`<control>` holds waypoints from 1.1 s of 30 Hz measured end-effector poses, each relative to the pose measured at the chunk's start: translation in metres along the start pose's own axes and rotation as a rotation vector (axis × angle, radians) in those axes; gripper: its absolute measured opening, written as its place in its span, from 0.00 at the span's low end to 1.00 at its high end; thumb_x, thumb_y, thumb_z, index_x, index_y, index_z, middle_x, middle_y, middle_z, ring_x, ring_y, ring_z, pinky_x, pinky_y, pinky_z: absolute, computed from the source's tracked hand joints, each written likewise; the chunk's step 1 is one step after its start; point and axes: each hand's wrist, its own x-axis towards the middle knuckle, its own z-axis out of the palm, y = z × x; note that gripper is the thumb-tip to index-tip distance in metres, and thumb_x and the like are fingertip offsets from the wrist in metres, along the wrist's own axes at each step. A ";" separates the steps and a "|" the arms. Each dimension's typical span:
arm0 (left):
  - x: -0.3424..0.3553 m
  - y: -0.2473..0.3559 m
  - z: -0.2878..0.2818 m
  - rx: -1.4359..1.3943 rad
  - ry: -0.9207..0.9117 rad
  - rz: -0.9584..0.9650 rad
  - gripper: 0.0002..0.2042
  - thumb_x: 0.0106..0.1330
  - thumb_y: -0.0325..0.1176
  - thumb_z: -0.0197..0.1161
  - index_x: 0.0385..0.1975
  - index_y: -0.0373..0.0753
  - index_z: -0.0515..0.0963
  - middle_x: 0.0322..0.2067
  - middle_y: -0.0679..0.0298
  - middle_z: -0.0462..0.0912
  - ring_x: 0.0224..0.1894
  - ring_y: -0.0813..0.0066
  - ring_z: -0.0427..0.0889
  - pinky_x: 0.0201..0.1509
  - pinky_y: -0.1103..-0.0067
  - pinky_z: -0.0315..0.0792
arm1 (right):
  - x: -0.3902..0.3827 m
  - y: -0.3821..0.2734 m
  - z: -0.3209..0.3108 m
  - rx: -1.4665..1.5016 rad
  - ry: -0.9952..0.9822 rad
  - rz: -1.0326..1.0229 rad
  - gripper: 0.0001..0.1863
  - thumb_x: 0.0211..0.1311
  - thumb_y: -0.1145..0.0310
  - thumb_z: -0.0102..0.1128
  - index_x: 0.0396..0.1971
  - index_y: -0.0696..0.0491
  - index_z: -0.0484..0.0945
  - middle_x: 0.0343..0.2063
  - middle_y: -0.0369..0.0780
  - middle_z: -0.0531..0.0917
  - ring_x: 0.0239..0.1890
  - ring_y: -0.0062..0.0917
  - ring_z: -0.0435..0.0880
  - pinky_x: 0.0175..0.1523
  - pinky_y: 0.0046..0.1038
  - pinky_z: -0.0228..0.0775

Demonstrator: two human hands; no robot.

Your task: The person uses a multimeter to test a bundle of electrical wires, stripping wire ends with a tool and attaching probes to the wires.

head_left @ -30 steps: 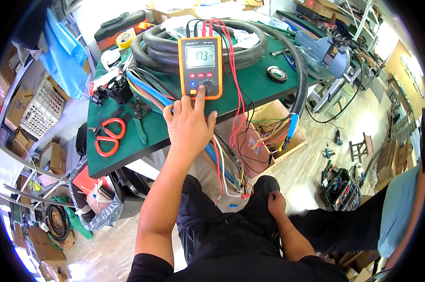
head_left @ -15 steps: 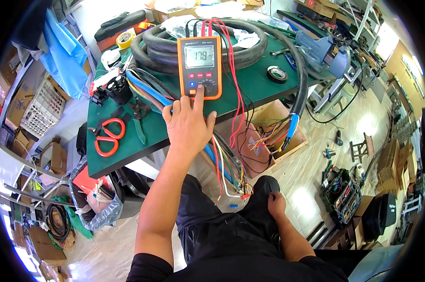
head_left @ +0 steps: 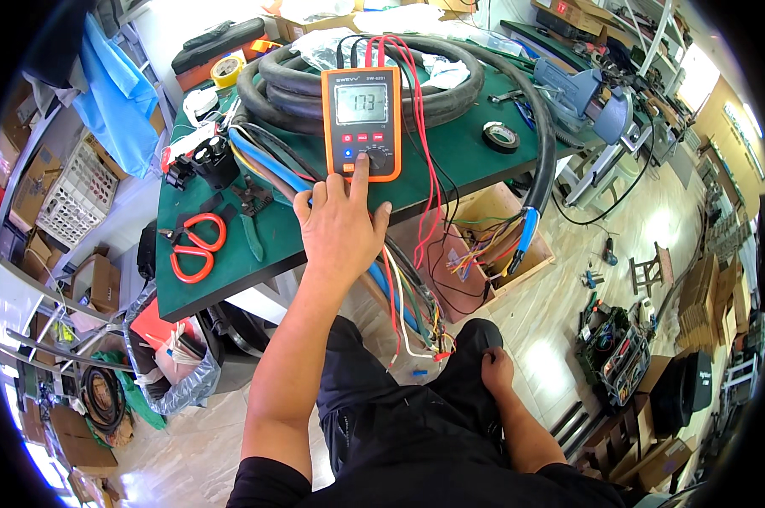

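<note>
As I watch remotely, meter (head_left: 362,106) sits on desk (head_left: 286,244) straight ahead of left grip (head_left: 340,233), long axis roughly in line with index finger (head_left: 359,184) at dial (head_left: 380,158). Left grip nearer, loosely spread, holding nothing. Right grip (head_left: 497,370) curled beside knee (head_left: 474,340), farther; cannot tell if holding anything.

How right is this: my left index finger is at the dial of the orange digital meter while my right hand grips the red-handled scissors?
The right hand isn't gripping the scissors: the head view shows it by the right knee, the scissors on the tabletop. The left index finger is at the dial of the orange digital meter.
</note>
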 end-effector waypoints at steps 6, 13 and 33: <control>0.000 0.000 0.000 0.012 0.000 0.000 0.33 0.61 0.46 0.65 0.66 0.41 0.67 0.38 0.60 0.72 0.45 0.63 0.73 0.56 0.62 0.57 | 0.000 -0.004 -0.001 0.005 0.000 0.006 0.08 0.58 0.70 0.55 0.31 0.54 0.82 0.33 0.48 0.84 0.38 0.46 0.82 0.45 0.42 0.74; 0.002 0.000 0.000 0.025 -0.014 -0.004 0.34 0.61 0.46 0.65 0.67 0.42 0.66 0.38 0.60 0.73 0.45 0.63 0.73 0.55 0.63 0.57 | -0.001 -0.003 -0.001 0.012 0.014 -0.016 0.08 0.57 0.70 0.55 0.31 0.54 0.82 0.31 0.49 0.84 0.37 0.47 0.83 0.44 0.43 0.74; 0.006 0.003 -0.003 0.049 -0.064 -0.016 0.35 0.61 0.46 0.65 0.69 0.46 0.63 0.39 0.59 0.74 0.44 0.63 0.75 0.54 0.62 0.57 | 0.000 -0.004 -0.001 0.014 0.001 0.017 0.07 0.57 0.70 0.56 0.30 0.54 0.82 0.31 0.48 0.84 0.38 0.46 0.82 0.44 0.43 0.74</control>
